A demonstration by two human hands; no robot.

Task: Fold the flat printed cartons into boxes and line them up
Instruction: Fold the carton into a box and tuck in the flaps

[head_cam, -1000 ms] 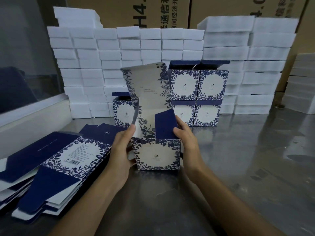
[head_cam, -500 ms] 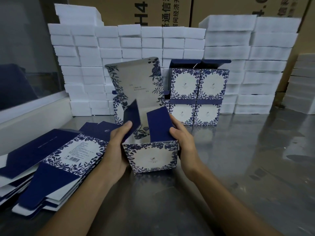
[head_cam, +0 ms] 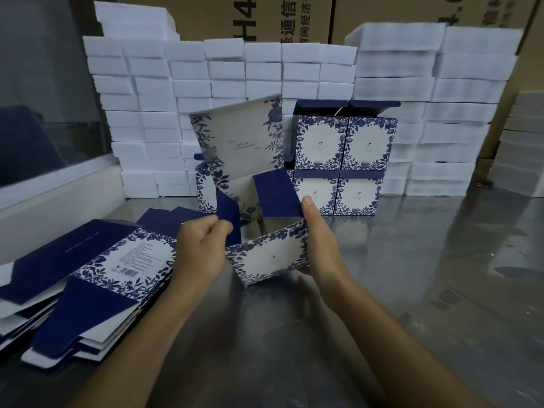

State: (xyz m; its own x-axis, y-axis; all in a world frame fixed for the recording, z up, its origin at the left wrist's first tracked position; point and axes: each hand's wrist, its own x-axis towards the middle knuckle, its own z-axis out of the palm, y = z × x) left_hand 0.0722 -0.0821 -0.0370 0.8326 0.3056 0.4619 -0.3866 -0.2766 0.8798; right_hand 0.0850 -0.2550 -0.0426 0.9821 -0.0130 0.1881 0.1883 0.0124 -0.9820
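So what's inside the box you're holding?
The box looks empty: only its pale printed inner wall and two blue flaps folding inward show. The bottom is hidden behind the front wall.

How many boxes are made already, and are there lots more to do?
At least five finished boxes stand stacked at the back of the metal table. One half-folded box, lid up, is held between the left hand and right hand. A pile of flat cartons lies at the left, so plenty remain.
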